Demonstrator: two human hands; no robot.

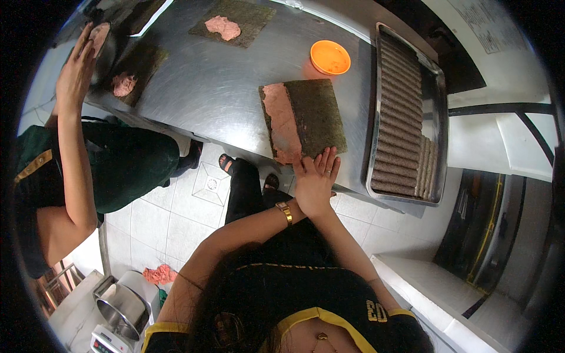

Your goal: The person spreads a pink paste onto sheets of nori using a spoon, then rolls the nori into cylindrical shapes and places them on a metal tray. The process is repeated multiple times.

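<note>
Before me on the steel table lies a dark green seaweed sheet (318,115). A band of pink meat paste (281,120) is spread along its left side, smeared thinner near its lower end. My right hand (315,183) reaches the sheet's near edge, fingers stretched out and touching it, with the thumb side by the lower end of the paste. A ring shows on one finger. My left arm, wearing a gold watch (284,213), crosses beneath my right wrist. Most of my left hand (333,195) is hidden there, so its fingers cannot be made out.
An orange bowl (330,57) stands beyond the sheet. To the right, a metal tray (434,117) holds rows of brown rolls (397,117). Two more seaweed sheets (254,17) with paste lie farther left. A co-worker's arm (73,141) reaches in at left. Behind is a mixer bowl (120,309).
</note>
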